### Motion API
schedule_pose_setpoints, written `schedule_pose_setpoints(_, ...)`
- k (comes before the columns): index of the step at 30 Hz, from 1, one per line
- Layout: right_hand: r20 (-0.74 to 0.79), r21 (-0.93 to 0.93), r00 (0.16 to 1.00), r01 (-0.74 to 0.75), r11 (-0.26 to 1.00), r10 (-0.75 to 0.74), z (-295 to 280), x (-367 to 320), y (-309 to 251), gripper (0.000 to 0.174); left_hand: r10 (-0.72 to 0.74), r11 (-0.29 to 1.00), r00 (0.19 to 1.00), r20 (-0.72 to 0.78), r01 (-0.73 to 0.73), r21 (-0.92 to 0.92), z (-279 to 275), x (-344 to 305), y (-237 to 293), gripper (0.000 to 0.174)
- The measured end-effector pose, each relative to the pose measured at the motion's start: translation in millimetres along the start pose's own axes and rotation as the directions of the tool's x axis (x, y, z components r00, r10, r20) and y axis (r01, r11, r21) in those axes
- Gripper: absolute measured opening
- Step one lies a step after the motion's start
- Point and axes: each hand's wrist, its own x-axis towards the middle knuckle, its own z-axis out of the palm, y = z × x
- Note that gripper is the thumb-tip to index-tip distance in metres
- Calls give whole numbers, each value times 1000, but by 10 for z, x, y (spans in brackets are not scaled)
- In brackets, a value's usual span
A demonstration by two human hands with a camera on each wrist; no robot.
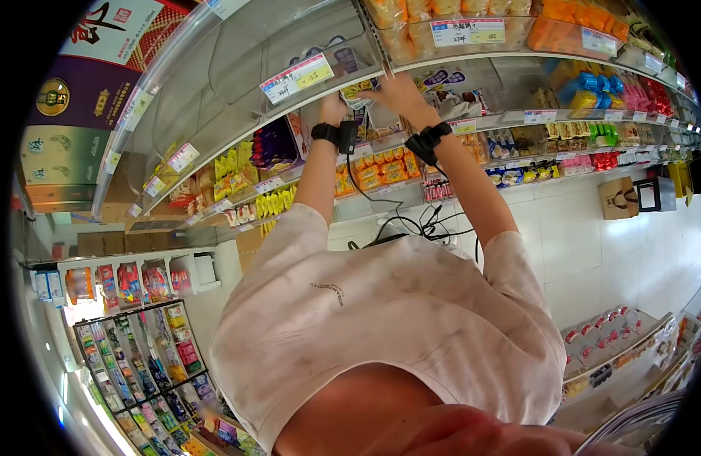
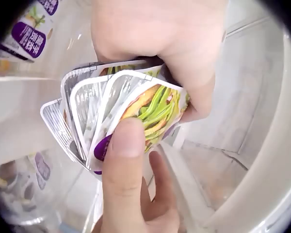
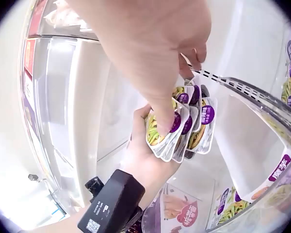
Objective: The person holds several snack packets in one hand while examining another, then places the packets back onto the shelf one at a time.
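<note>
Left wrist view: your left hand (image 2: 160,29) comes from the top with its fingers curled round a fanned stack of packets (image 2: 160,114), while your right hand (image 2: 136,194) lays its thumb across the front one. The packets have silvery edges, purple labels and pictures of green strips. In the right wrist view, your right hand pinches the stack from above, thumb on a printed face; your left hand supports it from below, with a black wrist camera (image 3: 111,201) strapped behind it. More packs with purple labels (image 3: 233,208) lie in clear bins at the lower right. The head view places the stack between your two hands at the shelf, just beside a rail with a price label (image 1: 296,78).
</note>
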Motion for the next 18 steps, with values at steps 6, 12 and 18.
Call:
schedule_pose_setpoints(6, 128, -316, 988, -42, 948, 87, 197, -59, 229, 101, 187, 371, 906, 380, -423, 827, -381, 180, -214, 32)
schedule_pose_setpoints(12, 318, -299, 922, -125, 946, 222, 202, -135, 307, 101, 36, 776, 995, 88, -83, 625, -210, 184, -346, 49)
schedule_pose_setpoints(18, 436, -346, 864, -97, 933, 252, 319, -183, 456, 58, -76, 845, 997, 22, 53, 533, 5, 62, -305, 57)
